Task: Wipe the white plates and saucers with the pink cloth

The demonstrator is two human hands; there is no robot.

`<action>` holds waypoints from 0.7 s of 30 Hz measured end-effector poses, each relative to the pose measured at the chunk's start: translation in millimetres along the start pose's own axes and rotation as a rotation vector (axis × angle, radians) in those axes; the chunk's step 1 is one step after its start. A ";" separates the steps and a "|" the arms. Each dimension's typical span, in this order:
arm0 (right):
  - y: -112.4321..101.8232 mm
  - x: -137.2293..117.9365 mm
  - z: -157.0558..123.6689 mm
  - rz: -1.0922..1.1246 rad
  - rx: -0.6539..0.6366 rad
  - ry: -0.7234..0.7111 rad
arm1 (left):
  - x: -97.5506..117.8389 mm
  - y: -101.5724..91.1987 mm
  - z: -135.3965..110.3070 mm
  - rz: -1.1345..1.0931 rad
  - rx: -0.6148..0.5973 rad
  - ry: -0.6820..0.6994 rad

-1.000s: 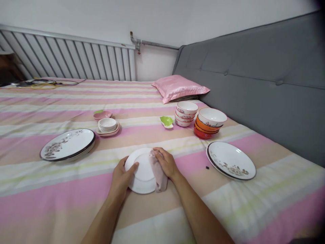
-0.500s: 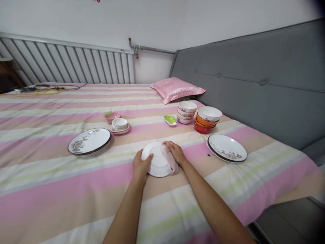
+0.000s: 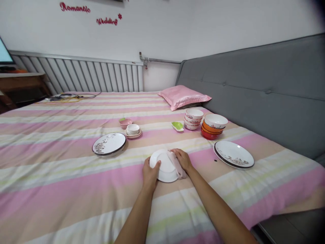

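Left hand (image 3: 149, 172) steadies white plate (image 3: 164, 166); right hand (image 3: 183, 160) presses cloth (image 3: 177, 164) onto it.

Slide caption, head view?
Left hand holds a white plate on a striped bed; right hand presses a cloth on it.

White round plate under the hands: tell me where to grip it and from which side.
Grip the white round plate at its bare left rim, coming from the near left, as the left hand does, thumb over the edge. It lies flat on the striped bedsheet, and the pinkish cloth under the right hand covers its right side. Soft bedding probably lets fingers slide beneath.
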State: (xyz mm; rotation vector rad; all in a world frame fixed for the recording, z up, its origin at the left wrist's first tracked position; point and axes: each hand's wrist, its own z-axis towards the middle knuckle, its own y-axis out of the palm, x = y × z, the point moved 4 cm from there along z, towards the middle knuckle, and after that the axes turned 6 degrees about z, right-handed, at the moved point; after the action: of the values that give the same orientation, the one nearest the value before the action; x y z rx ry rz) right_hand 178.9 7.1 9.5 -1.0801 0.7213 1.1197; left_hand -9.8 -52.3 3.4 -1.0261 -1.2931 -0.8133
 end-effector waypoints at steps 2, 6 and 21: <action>-0.5 0.0 -1.0 -0.005 -0.010 -0.011 | 1.2 0.7 -1.8 -0.001 0.003 0.007; -2.9 2.3 -0.7 -0.014 -0.014 -0.022 | 5.5 4.0 -4.1 0.007 0.013 0.013; -14.4 9.2 -0.1 -0.061 -0.005 0.015 | 19.9 14.1 -9.0 0.091 0.048 -0.075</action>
State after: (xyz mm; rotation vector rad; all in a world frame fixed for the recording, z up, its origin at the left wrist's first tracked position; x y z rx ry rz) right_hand 195.4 9.4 5.8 -1.1087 0.6925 1.0629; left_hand 9.0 -54.2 21.2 -1.0776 -1.3134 -0.6777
